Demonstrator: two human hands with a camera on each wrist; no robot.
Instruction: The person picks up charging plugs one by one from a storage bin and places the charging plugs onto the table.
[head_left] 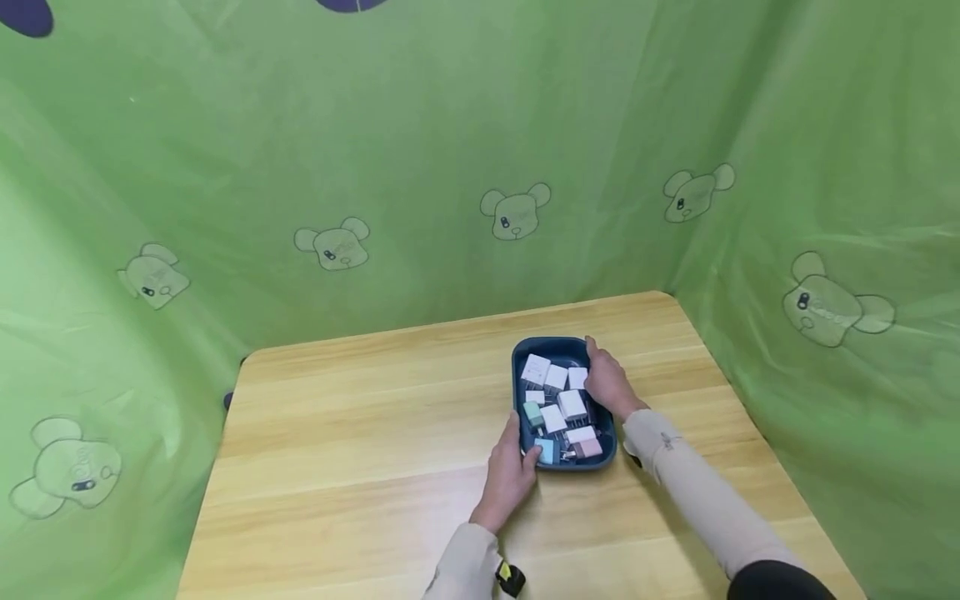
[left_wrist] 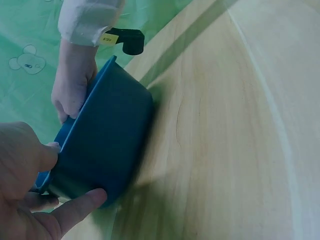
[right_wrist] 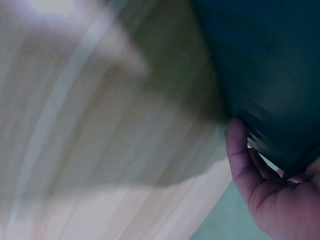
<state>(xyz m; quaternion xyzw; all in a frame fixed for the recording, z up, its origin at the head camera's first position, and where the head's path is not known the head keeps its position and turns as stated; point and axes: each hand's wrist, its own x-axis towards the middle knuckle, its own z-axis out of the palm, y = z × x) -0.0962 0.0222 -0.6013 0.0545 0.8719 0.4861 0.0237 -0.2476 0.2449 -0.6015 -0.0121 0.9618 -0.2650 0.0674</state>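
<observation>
A dark blue plastic tray [head_left: 576, 466] with rounded corners is held between both hands near the right of the table. My left hand [head_left: 507, 479] grips its near left corner, thumb over the rim and fingers along the outer wall. On the far right side my right hand [head_left: 609, 385] holds the rim, its fingertips curled under the outside in the right wrist view. Inside lie several plug chargers: mostly white chargers [head_left: 572, 404], a green charger [head_left: 533, 414], a blue charger [head_left: 545, 451] and a pink charger [head_left: 589, 447]. From the left wrist, the tray's side [left_wrist: 110, 130] shows close over the wood.
The light wooden table [head_left: 360, 450] extends left of the tray, its far edge at a green curtain [head_left: 420, 133] printed with bear faces. The curtain also hangs along both sides. A black strap piece [head_left: 511, 577] with a yellow label sits at the left wrist.
</observation>
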